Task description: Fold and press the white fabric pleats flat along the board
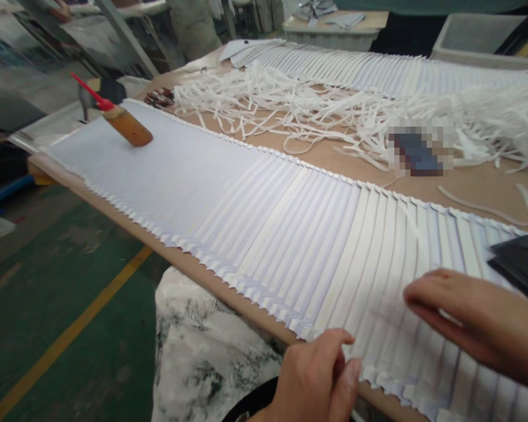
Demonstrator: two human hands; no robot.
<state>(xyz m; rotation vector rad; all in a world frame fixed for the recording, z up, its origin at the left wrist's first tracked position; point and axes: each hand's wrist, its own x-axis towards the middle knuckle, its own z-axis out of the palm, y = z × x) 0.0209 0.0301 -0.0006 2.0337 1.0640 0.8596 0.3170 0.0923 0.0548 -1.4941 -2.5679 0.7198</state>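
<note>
Left hand [317,381] fingers pinching overlapped paper strips [290,258] edge; right hand [479,322] flat, fingers extended on them.

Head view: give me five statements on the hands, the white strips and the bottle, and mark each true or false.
1. The right hand lies flat on the row of overlapped white strips. True.
2. The left hand holds the glue bottle. False: it is at the near edge of the strips, at the table edge; the glue bottle lies far off at the other end of the row.
3. The bottle has a red nozzle and lies on its side. True.
4. The pile of loose white ribbons hangs off the near table edge. False: it lies on the table beyond the row.
5. A dark flat piece rests on the strips by the right hand. True.
</note>
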